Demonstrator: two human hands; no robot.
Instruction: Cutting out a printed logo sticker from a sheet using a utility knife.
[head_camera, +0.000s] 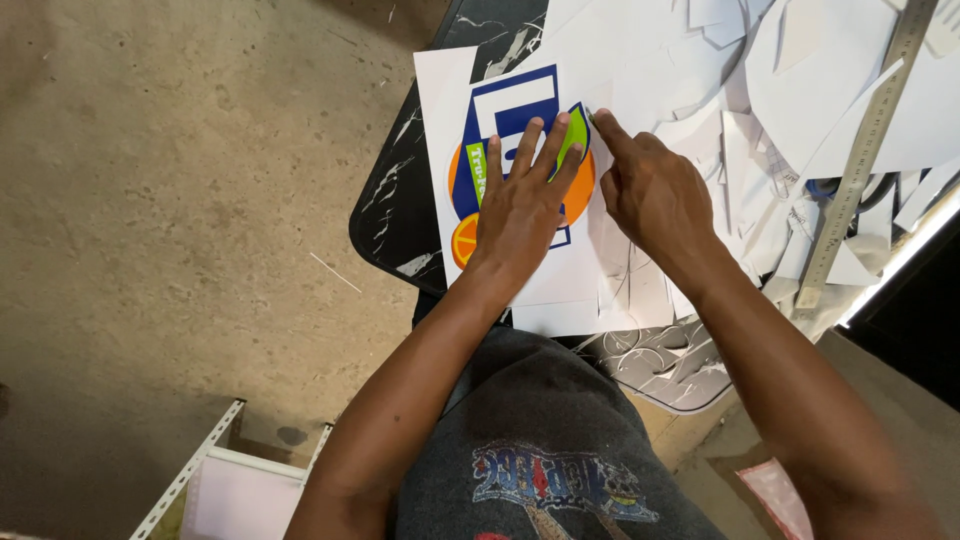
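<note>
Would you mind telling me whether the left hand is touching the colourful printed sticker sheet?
Touching. The head view shows the left hand lying flat on the printed sticker sheet, its spread fingers pressed against the print.

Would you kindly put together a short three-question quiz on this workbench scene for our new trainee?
1. True or false: the left hand lies flat, fingers spread, on the colourful printed sheet.
2. Which thing lies along the right side of the table? A) a metal ruler B) a hammer C) a paintbrush
3. Where does the right hand point its forefinger?

Key
1. True.
2. A, the metal ruler, lying over white paper scraps.
3. At the sheet's green patch, by its right edge.
</note>
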